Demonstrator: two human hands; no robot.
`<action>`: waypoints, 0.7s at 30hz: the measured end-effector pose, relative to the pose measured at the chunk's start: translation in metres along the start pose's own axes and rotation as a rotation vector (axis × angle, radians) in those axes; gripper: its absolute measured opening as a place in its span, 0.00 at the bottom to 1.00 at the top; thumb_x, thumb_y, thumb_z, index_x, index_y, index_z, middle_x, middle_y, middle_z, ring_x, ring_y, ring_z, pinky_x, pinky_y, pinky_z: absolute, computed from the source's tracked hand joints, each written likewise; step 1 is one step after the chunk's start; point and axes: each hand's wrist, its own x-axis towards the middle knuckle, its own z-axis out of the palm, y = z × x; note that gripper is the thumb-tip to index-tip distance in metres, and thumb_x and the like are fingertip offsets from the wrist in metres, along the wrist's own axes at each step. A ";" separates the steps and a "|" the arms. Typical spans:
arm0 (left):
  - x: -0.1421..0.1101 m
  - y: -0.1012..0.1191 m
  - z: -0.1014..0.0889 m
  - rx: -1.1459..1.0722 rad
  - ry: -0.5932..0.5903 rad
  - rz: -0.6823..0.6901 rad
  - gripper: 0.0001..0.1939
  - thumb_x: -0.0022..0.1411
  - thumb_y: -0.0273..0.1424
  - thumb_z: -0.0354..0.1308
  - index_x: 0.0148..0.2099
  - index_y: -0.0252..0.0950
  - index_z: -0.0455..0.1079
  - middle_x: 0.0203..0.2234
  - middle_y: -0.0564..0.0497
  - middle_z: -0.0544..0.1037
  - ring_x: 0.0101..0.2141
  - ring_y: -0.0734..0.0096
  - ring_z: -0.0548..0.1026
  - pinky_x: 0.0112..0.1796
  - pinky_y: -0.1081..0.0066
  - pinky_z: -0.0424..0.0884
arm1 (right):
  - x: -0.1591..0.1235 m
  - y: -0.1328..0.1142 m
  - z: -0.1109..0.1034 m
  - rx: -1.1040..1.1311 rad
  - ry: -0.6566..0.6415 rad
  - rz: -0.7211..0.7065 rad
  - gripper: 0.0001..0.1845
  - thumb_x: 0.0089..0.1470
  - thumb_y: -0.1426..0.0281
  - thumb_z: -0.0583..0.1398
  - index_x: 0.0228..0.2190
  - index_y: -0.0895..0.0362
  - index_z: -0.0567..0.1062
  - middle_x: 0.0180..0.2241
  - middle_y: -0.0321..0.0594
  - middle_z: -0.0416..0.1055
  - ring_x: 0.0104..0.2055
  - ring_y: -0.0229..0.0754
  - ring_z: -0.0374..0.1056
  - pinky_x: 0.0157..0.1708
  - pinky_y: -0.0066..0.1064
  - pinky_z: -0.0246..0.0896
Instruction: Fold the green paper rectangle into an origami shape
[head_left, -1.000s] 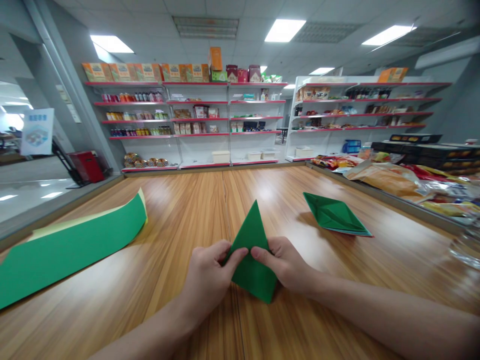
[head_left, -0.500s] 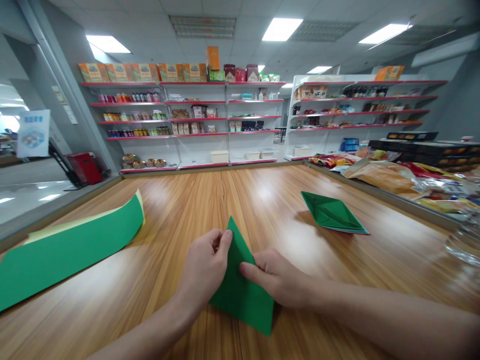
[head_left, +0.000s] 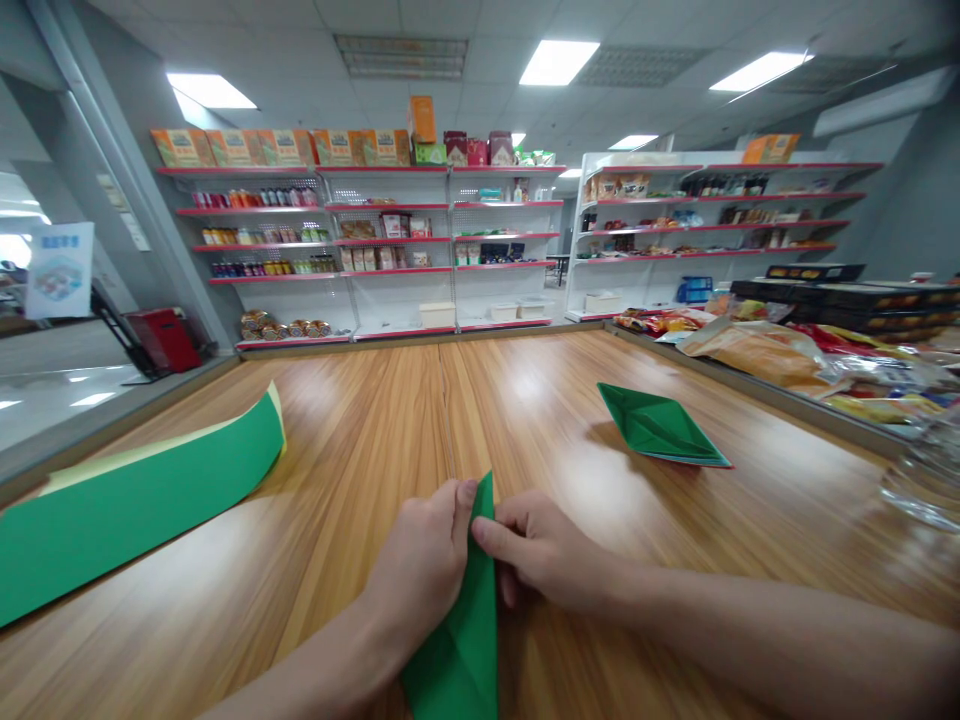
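A folded green paper piece (head_left: pixel 465 640) stands almost edge-on between my two hands, just above the wooden table (head_left: pixel 360 440). My left hand (head_left: pixel 420 570) grips its left side, thumb near the top tip. My right hand (head_left: pixel 540 555) pinches its right side with fingers closed. The lower part of the paper runs down toward the bottom edge of the view.
A finished green paper boat (head_left: pixel 660 428) lies on the table to the far right. A stack of large green sheets (head_left: pixel 135 490) curls up at the left. Snack packets (head_left: pixel 780 355) are heaped along the right side. Store shelves (head_left: pixel 360 240) line the back.
The green piece went from a flat upright triangle to a narrow edge-on shape, drawn nearer to me. Both hands came closer together around it.
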 end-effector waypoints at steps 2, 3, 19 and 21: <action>-0.001 0.002 0.001 0.006 -0.027 0.021 0.23 0.70 0.41 0.38 0.28 0.37 0.64 0.19 0.53 0.71 0.21 0.70 0.68 0.24 0.72 0.56 | 0.002 0.002 -0.003 0.067 0.004 -0.028 0.32 0.55 0.48 0.53 0.14 0.61 0.68 0.11 0.36 0.65 0.11 0.27 0.50 0.10 0.20 0.42; -0.002 0.002 0.001 0.001 -0.037 0.030 0.23 0.70 0.41 0.37 0.27 0.37 0.63 0.19 0.53 0.70 0.21 0.71 0.68 0.24 0.72 0.56 | 0.002 0.002 -0.005 0.102 -0.025 -0.032 0.32 0.54 0.48 0.53 0.14 0.61 0.68 0.11 0.36 0.65 0.10 0.27 0.48 0.10 0.20 0.40; -0.002 0.005 0.000 -0.300 -0.192 0.075 0.26 0.70 0.41 0.38 0.27 0.34 0.69 0.24 0.50 0.76 0.28 0.69 0.73 0.32 0.73 0.65 | 0.006 0.006 -0.014 0.443 0.111 0.076 0.23 0.51 0.54 0.59 0.19 0.61 0.70 0.11 0.34 0.66 0.08 0.26 0.49 0.07 0.20 0.35; -0.001 0.003 0.000 -0.263 -0.169 0.052 0.26 0.69 0.41 0.39 0.27 0.34 0.70 0.24 0.50 0.76 0.27 0.68 0.73 0.31 0.73 0.64 | 0.008 0.008 -0.013 0.412 0.135 0.073 0.24 0.52 0.54 0.57 0.19 0.61 0.70 0.11 0.34 0.66 0.08 0.27 0.51 0.07 0.20 0.36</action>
